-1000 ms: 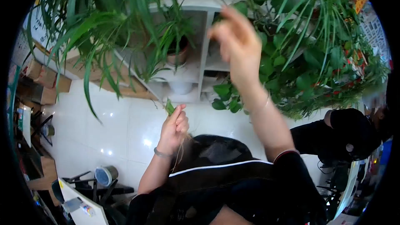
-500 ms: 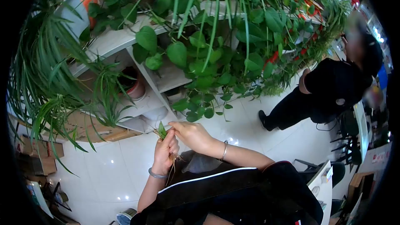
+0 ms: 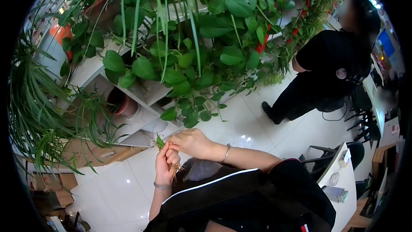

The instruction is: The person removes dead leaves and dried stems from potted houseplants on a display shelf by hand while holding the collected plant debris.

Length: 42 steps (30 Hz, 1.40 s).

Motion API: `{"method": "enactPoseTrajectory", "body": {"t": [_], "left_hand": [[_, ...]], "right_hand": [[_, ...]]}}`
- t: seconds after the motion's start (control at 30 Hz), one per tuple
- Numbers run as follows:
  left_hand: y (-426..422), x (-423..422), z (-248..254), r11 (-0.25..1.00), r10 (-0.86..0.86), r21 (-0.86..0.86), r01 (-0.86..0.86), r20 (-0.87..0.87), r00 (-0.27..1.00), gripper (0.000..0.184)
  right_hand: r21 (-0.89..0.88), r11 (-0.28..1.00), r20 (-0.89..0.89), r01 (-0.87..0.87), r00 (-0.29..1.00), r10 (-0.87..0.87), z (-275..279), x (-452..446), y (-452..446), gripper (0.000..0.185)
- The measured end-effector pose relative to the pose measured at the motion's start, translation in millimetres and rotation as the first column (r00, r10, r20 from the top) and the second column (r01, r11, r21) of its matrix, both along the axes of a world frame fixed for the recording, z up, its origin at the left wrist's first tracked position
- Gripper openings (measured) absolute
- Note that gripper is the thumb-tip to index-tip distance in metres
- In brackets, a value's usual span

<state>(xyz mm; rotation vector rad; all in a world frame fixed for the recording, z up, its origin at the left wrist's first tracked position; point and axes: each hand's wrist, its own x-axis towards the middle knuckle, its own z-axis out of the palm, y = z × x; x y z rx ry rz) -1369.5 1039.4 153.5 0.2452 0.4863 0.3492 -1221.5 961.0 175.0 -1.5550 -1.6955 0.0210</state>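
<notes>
My left hand [image 3: 166, 163] is closed around a small bunch of plant trimmings. A green leaf [image 3: 160, 141] sticks out above the fist, and thin dry brown strands [image 3: 177, 168] hang out below it. My right hand [image 3: 192, 142] reaches across from the right, its fingertips pinched together against the top of the left fist. Whatever lies between those fingertips is hidden. Both hands are in front of my dark clothing, below a white shelf [image 3: 148, 96] covered in trailing heart-shaped leaves [image 3: 182, 73].
Long-leaved spider plants [image 3: 32, 107] spill down at the left. A pink pot [image 3: 126, 105] stands inside the shelf, with cardboard boxes [image 3: 56, 184] on the floor. Another person [image 3: 330, 64] in black stands at right. A white table [image 3: 343, 176] and dark chairs are at lower right.
The view has shifted, so the shelf and plants appear further left. My right hand has come closer over the left fist. The other person's head is turned differently.
</notes>
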Motion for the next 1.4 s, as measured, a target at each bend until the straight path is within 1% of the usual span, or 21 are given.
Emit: {"method": "enactPoseTrajectory", "body": {"t": [0.1,0.13,0.2,0.27,0.3,0.4,0.5,0.6,0.63,0.67,0.73,0.83,0.87,0.97,1.03,1.07,1.13,1.23,1.33,1.37,1.4], "left_hand": [[-2.7,5.4,-2.6,0.997,0.065,-0.044,-0.065,-0.007,0.998,0.017],[-1.5,7.0,-3.5,0.995,0.090,-0.050,-0.090,-0.011,0.996,0.017],[2.6,9.3,-1.7,0.988,0.139,-0.073,-0.134,0.061,0.988,0.019],[6.2,10.5,-3.8,0.976,0.205,-0.103,-0.194,0.109,0.973,0.020],[6.2,10.8,-1.9,0.968,0.242,-0.093,-0.235,0.077,0.967,0.023],[1.5,13.5,4.8,0.944,0.320,-0.082,-0.320,-0.011,0.947,0.027],[-7.1,16.4,4.0,0.929,0.349,-0.145,-0.340,0.048,0.936,0.028],[-16.9,20.3,-0.4,0.924,0.365,-0.140,-0.355,0.055,0.929,0.027],[-20.9,22.8,0.4,0.918,0.371,-0.174,-0.357,0.059,0.927,0.025],[-25.6,24.6,1.2,0.920,0.372,-0.151,-0.362,0.043,0.927,0.024],[-32.2,31.8,3.1,0.932,0.349,-0.107,-0.345,0.022,0.937,0.023],[-40.1,34.3,1.8,0.927,0.348,-0.169,-0.335,0.052,0.936,0.021],[-39.4,33.9,-0.5,0.925,0.342,-0.196,-0.327,0.048,0.939,0.021],[-30.4,33.5,-12.4,0.956,0.272,-0.137,-0.261,0.076,0.959,0.020],[-26.5,43.0,-11.0,0.972,0.231,-0.061,-0.228,0.039,0.972,0.020],[-23.9,47.1,-10.8,0.977,0.213,-0.022,-0.212,0.015,0.977,0.020],[-18.6,56.7,-11.3,0.988,0.147,-0.056,-0.146,0.008,0.989,0.021],[-10.0,75.3,-13.6,0.996,0.036,-0.082,-0.038,-0.022,0.999,0.020],[-10.7,94.6,-9.0,0.996,-0.081,-0.037,0.079,-0.048,0.996,0.019],[-12.1,99.8,-6.7,0.992,-0.128,0.002,0.128,-0.017,0.992,0.020],[-13.5,104.2,-4.2,0.987,-0.161,-0.008,0.161,-0.010,0.987,0.020]], "right_hand": [[0.040,0.999,-0.136,-0.032,0.990,0.038,0.7,6.1,-9.7,0.019],[0.043,0.998,-0.150,-0.038,0.988,0.045,-0.1,8.6,-13.5,0.019],[0.057,0.997,-0.175,-0.049,0.983,0.059,-2.9,15.5,-21.8,0.019],[0.070,0.998,-0.237,-0.001,0.971,0.017,-9.2,23.9,-30.9,0.017],[0.076,0.997,-0.268,0.021,0.963,0.000,-12.6,28.5,-36.6,0.017],[-0.044,0.997,-0.418,0.057,0.906,-0.070,-22.2,41.7,-58.7,0.014],[-0.180,0.982,-0.514,0.050,0.847,-0.137,-35.9,54.3,-79.5,0.014],[-0.268,0.963,-0.636,-0.013,0.754,-0.167,-43.7,62.0,-92.1,0.015],[-0.287,0.957,-0.653,-0.040,0.740,-0.165,-42.7,63.7,-95.0,0.015],[-0.306,0.950,-0.668,-0.066,0.725,-0.165,-40.1,65.3,-98.3,0.016],[-0.312,0.944,-0.689,-0.104,0.709,-0.149,-46.2,67.8,-101.0,0.017],[-0.263,0.961,-0.681,-0.086,0.722,-0.121,-67.2,58.1,-103.3,0.018],[-0.312,0.943,-0.675,-0.116,0.726,-0.134,-68.4,57.2,-104.7,0.019],[-0.318,0.943,-0.595,-0.099,0.795,-0.118,-75.4,55.1,-111.3,0.018],[-0.331,0.941,-0.564,-0.070,0.814,-0.138,-73.8,55.1,-115.9,0.019],[-0.333,0.942,-0.555,-0.051,0.818,-0.152,-73.8,56.2,-117.8,0.019],[-0.333,0.943,-0.546,-0.012,0.818,-0.183,-75.7,51.6,-122.2,0.019],[-0.410,0.909,-0.467,0.066,0.841,-0.272,-73.7,47.1,-128.4,0.017],[-0.401,0.892,-0.475,0.211,0.785,-0.399,-63.6,38.2,-143.4,0.018],[-0.428,0.875,-0.476,0.227,0.766,-0.432,-63.1,34.1,-146.2,0.018],[-0.454,0.858,-0.477,0.240,0.748,-0.462,-65.3,29.4,-148.5,0.019]]}}
